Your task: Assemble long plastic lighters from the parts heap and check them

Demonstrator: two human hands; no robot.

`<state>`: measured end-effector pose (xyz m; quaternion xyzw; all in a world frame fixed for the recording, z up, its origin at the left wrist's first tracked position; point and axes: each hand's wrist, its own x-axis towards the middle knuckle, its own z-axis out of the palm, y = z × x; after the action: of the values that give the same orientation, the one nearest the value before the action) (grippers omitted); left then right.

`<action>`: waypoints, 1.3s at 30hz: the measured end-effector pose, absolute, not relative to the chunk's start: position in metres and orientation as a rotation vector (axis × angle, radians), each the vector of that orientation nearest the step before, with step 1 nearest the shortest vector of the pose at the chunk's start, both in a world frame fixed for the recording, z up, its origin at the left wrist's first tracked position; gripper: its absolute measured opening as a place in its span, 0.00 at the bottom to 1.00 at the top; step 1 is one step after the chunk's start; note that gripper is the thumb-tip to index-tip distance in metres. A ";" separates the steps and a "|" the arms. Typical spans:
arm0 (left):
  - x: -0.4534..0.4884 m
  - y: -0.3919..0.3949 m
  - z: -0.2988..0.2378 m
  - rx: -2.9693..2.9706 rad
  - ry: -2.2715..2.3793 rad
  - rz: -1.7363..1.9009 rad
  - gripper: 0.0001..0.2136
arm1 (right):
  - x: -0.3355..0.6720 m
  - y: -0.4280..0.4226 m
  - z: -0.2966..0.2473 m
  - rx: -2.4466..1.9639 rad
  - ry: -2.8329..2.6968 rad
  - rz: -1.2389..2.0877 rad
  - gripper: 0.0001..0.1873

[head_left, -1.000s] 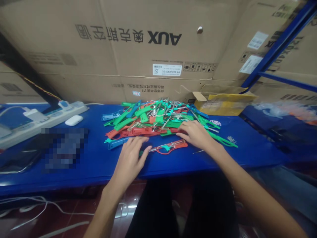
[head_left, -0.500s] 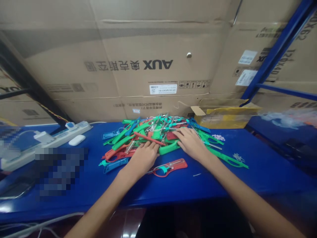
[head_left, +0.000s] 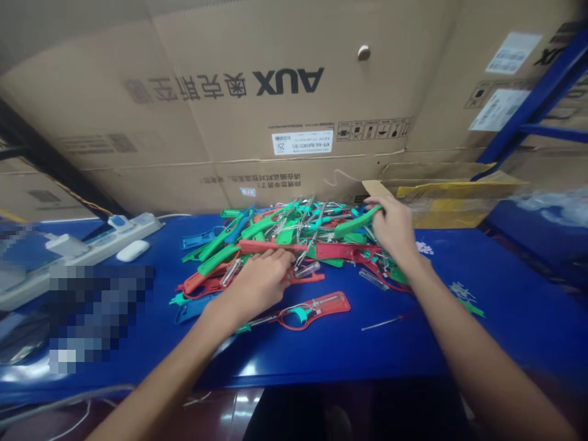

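Note:
A heap of lighter parts lies on the blue table, with green, red and blue long-lighter casings, metal tubes and clear fuel tanks mixed together. Raised at the right of the heap, my right hand (head_left: 394,228) grips one end of a green lighter casing (head_left: 357,223). My left hand (head_left: 264,278) rests on the heap's near side, its fingers curled beside a red casing (head_left: 261,246); what they hold, if anything, is hidden. In front of the heap sits a red lighter half (head_left: 316,309) with a teal trigger and metal tube fitted. Below my right hand is a red casing (head_left: 342,251).
A thin screwdriver (head_left: 381,323) lies at the right front. Behind stand a small open carton (head_left: 452,211) and a large cardboard box (head_left: 193,135). A power strip (head_left: 105,248) and white case (head_left: 133,250) are at the left. Small white pieces (head_left: 459,293) lie on the right.
My right hand has moved up and right, lifting the green casing from the heap's front. A clear tank and red parts now show there. The view has shifted slightly.

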<state>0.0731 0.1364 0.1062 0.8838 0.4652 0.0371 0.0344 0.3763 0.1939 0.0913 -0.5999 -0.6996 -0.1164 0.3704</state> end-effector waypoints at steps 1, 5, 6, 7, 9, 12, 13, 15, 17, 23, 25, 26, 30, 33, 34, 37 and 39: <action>0.072 0.139 0.108 2.712 1.397 0.114 0.15 | 0.386 0.196 0.089 -1.595 -1.711 -0.310 0.22; 0.069 0.143 0.116 2.678 1.260 0.126 0.10 | 0.404 0.199 0.078 -1.746 -1.570 -0.327 0.31; 0.068 0.143 0.118 2.669 1.234 0.131 0.10 | 0.403 0.198 0.075 -1.772 -1.574 -0.326 0.34; 0.067 0.142 0.120 2.652 1.216 0.144 0.10 | 0.401 0.197 0.073 -1.797 -1.583 -0.325 0.35; 0.064 0.139 0.126 2.592 1.180 0.183 0.10 | 0.395 0.192 0.073 -1.851 -1.598 -0.322 0.35; 0.058 0.135 0.140 2.415 1.116 0.274 0.10 | 0.386 0.184 0.079 -1.935 -1.582 -0.335 0.32; 0.056 0.134 0.145 2.339 1.116 0.313 0.10 | 0.384 0.182 0.081 -1.962 -1.565 -0.345 0.30; 0.053 0.130 0.153 2.175 1.144 0.418 0.11 | 0.379 0.176 0.085 -2.008 -1.521 -0.358 0.28; 0.051 0.123 0.159 1.990 1.147 0.583 0.11 | 0.375 0.171 0.088 -2.042 -1.468 -0.353 0.26; 0.050 0.095 0.153 1.532 1.099 1.021 0.10 | 0.379 0.155 0.083 -1.960 -1.396 -0.253 0.26; 0.049 0.085 0.144 1.454 1.114 1.104 0.11 | 0.384 0.155 0.080 -1.882 -1.429 -0.221 0.26; 0.048 0.080 0.139 1.419 1.112 1.140 0.11 | 0.387 0.156 0.080 -1.841 -1.451 -0.208 0.26; 0.051 0.053 0.122 1.171 1.082 1.317 0.13 | 0.383 0.151 0.087 -1.696 -1.564 -0.161 0.27; 0.067 0.030 0.114 1.070 1.092 1.434 0.12 | 0.356 0.116 0.104 -1.603 -1.615 -0.159 0.24; 0.074 0.023 0.112 1.063 1.122 1.456 0.12 | 0.342 0.097 0.109 -1.548 -1.645 -0.142 0.23; 0.100 0.010 0.107 1.022 1.195 1.513 0.10 | 0.302 0.036 0.118 -1.268 -1.918 0.113 0.24; 0.113 0.006 0.103 0.973 1.188 1.524 0.10 | 0.283 0.006 0.113 -1.183 -2.122 0.107 0.34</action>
<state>0.1133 0.0062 0.1027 0.3971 0.4848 0.6217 0.4699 0.2834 0.0058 0.1132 -0.4561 -0.8182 0.0413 0.3474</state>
